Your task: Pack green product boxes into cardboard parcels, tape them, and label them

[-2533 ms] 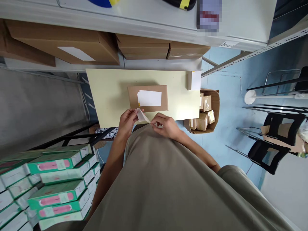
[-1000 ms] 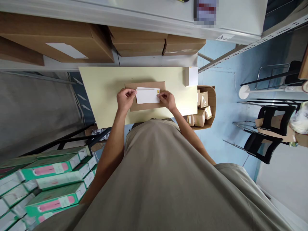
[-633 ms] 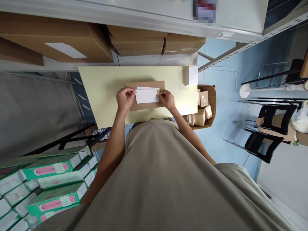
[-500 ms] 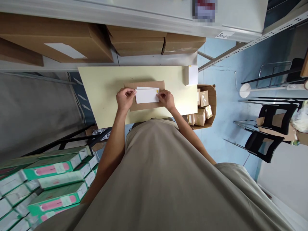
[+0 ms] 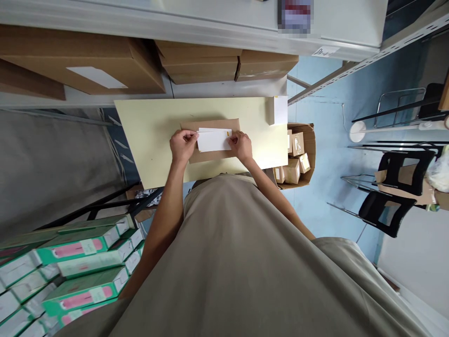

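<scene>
My left hand [image 5: 182, 146] pinches the left end of a white label [image 5: 214, 142] between thumb and fingertips. At its other end, the fingers of my right hand [image 5: 242, 146] are closed on the edge, close to a small yellow mark. The label lies over a flat brown cardboard box [image 5: 212, 124], and a second white edge shows just behind it. I cannot tell whether the label touches the box. The box rests on a pale yellow tabletop [image 5: 150, 135] in front of my body.
A stack of white labels [image 5: 279, 111] stands at the tabletop's right back corner. Beyond the right edge is an open carton [image 5: 309, 154] holding small boxes. Large cartons [image 5: 206, 68] line the shelf behind. Green-and-white boxes [image 5: 84, 281] are piled at lower left; black chairs [image 5: 384, 210] stand right.
My right hand has shifted very slightly left and curls a little more at the label's end. My left hand stays at its end. The view has tilted slightly.
</scene>
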Demonstrator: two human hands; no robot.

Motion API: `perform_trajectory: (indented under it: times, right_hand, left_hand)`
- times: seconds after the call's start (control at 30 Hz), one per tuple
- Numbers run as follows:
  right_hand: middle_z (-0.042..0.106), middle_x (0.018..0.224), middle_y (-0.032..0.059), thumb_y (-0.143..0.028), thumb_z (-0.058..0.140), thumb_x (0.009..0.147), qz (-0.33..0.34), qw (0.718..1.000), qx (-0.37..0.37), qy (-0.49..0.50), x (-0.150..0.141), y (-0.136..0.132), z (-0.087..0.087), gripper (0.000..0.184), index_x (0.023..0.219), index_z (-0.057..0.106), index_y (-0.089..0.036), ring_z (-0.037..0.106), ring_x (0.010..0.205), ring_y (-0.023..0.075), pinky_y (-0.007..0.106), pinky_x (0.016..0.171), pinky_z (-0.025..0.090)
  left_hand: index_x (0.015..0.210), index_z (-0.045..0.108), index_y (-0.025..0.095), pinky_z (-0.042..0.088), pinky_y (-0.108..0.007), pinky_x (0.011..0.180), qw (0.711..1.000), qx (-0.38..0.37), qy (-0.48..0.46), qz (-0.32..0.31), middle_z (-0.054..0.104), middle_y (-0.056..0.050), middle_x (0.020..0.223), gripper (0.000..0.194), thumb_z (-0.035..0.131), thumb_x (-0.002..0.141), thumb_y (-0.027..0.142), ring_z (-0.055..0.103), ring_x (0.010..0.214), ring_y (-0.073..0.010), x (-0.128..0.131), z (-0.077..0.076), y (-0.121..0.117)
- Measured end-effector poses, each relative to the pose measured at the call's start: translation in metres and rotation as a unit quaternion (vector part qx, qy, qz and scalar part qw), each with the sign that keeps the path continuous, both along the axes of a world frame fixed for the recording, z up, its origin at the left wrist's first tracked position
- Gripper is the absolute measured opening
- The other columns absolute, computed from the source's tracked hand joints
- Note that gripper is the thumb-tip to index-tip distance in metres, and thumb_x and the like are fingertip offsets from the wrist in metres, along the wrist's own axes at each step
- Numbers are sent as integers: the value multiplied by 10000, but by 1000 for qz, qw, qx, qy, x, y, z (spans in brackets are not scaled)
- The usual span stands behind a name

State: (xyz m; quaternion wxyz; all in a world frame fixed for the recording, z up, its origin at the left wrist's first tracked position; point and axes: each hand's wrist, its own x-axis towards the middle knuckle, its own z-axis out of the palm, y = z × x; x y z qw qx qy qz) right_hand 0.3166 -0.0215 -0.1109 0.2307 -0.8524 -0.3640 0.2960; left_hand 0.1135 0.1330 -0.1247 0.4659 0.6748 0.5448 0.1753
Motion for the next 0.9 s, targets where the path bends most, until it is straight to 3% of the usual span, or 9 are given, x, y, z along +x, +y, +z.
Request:
perform_trajectory:
  times: [0.13,0.2,0.33,0.4,0.47,0.57,0.67,0.77,0.9]
  right_hand:
    - [755,1048,138,-446,692,1086,-31,999,-11,-11,0,0,-5,263,950,741,-226,692,1143,348,582,1109,579]
    - [759,1100,161,-463,659,1116,-25,999,-9,-35,-2,-2,-3,277,1052,765,-215,684,1212,368,608,1141,563]
    - [651,1596,216,-277,377,1195,109,990,5,-89,-19,-7,9,449,1495,693,-163,529,1571,382,643,1338,401]
    - [500,1791,185,-228,261,1191,175,981,10,-85,-30,-8,13,580,1693,537,-134,368,1728,340,615,1434,274]
    - [355,1889,167,-286,218,1200,201,976,9,-80,-40,-9,15,653,1810,346,-95,220,1804,308,582,1485,169]
    - [207,1934,183,-495,256,1207,211,974,-7,-87,-52,-8,17,792,1853,181,-44,118,1827,327,574,1500,101]
    - [161,1939,187,-649,335,1178,267,958,-23,-99,-65,1,19,923,1849,198,-31,98,1828,345,547,1504,74]
    - [162,1939,182,-714,415,1146,335,937,-24,-97,-82,14,21,1018,1859,152,-36,88,1827,353,531,1506,60]
    - [147,1933,215,-725,453,1131,359,929,-20,-92,-95,23,20,1075,1857,102,-14,79,1822,387,568,1502,55]
  left_hand:
    - [880,793,220,558,-348,887,1000,5,15,3,736,-34,884,105,752,865,316,657,832,-197,2,2,-1]
    - [878,789,219,559,-355,900,1000,1,19,3,734,-33,886,97,752,867,309,660,836,-202,2,3,-1]
    - [872,775,217,555,-369,941,1000,-8,21,7,729,-33,899,76,748,871,288,670,859,-211,3,5,-1]
    - [858,765,221,549,-379,956,1000,-6,25,3,734,-33,900,60,749,866,278,673,871,-219,4,6,0]
    - [844,750,228,545,-389,962,1000,-1,30,-4,737,-32,892,50,749,864,274,672,875,-227,4,6,1]
    - [836,724,238,548,-393,958,999,8,41,-15,732,-32,873,49,747,866,269,668,867,-236,4,6,2]
    - [837,703,239,553,-394,954,998,19,53,-23,731,-42,878,62,740,878,268,669,859,-242,6,5,2]
    - [845,680,242,553,-398,966,997,29,57,-30,736,-50,893,73,726,897,265,675,868,-247,7,5,0]
    - [860,650,252,550,-402,985,998,29,51,-39,745,-52,904,83,715,911,258,686,888,-253,7,8,-2]
